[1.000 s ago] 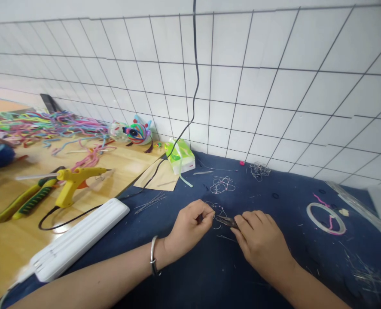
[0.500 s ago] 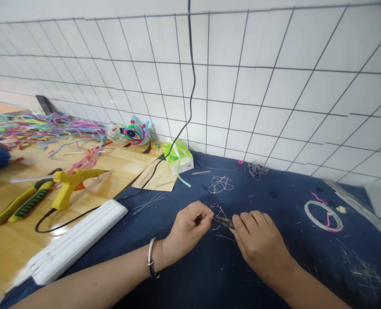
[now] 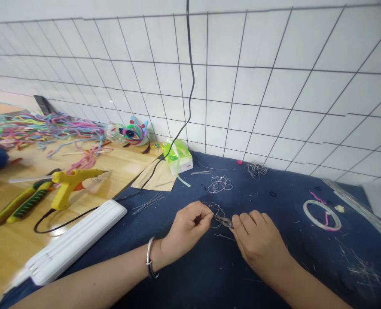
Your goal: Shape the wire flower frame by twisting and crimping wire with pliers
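My right hand (image 3: 257, 242) is wrapped round a pair of pliers (image 3: 223, 221), whose dark jaws point left. The jaws reach to the fingertips of my left hand (image 3: 188, 231), which is closed in a pinch. A thin wire seems to be between those fingers, mostly hidden by them. Just behind the pliers lies a loop of thin wire (image 3: 220, 209) with small pinkish spots. Farther back rests another tangle of wire (image 3: 220, 184) on the dark blue cloth (image 3: 184, 283).
A white power strip (image 3: 77, 240) lies at left, near a yellow glue gun (image 3: 68, 184) and green-yellow-handled pliers (image 3: 25, 201). A tissue pack (image 3: 180, 159) stands by the wall. Coiled white tubing (image 3: 306, 214) and wire scraps (image 3: 364, 272) lie right. A black cord (image 3: 192, 86) hangs down.
The pliers' jaws have tilted slightly at my left fingertips. Both hands keep their grip and almost the same place; the view has shifted a little.
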The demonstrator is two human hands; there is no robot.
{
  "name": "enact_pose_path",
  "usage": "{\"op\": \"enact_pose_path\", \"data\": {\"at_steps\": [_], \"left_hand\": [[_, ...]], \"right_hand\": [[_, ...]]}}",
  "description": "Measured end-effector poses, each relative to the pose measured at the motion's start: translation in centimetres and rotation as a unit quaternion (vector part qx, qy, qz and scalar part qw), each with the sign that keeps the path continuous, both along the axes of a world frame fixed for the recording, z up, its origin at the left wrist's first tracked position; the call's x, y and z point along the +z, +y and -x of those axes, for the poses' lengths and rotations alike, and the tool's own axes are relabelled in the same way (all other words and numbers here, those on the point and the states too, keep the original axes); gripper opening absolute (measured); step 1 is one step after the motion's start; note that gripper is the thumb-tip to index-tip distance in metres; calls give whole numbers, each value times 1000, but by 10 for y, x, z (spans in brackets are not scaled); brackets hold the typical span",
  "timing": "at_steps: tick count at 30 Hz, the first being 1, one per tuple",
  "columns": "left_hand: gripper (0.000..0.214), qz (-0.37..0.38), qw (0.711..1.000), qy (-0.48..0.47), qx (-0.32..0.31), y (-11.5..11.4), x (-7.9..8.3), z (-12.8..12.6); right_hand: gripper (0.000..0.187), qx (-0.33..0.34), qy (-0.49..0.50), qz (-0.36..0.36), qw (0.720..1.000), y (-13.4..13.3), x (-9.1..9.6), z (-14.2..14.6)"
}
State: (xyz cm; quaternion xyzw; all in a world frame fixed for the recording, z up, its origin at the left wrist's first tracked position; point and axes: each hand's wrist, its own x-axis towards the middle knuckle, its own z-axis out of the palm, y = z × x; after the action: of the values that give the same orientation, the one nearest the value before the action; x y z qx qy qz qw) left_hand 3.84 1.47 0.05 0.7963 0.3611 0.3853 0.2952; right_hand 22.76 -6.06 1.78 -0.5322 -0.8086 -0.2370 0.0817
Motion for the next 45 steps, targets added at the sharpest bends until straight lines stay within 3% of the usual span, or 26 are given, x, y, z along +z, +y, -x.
{"op": "enact_pose_path", "data": {"at_steps": [17, 28, 45], "left_hand": [[14, 20, 1000, -1, -17, 4, 4, 1], [17, 71, 989, -12, -129, 22, 5, 7], [21, 61, 989, 34, -130, 21, 6, 8]], "right_hand": [[17, 7, 27, -5, 1000, 3, 2, 0], [17, -6, 23, 12, 1000, 2, 8, 0], [14, -11, 14, 29, 999, -2, 15, 1]]}}
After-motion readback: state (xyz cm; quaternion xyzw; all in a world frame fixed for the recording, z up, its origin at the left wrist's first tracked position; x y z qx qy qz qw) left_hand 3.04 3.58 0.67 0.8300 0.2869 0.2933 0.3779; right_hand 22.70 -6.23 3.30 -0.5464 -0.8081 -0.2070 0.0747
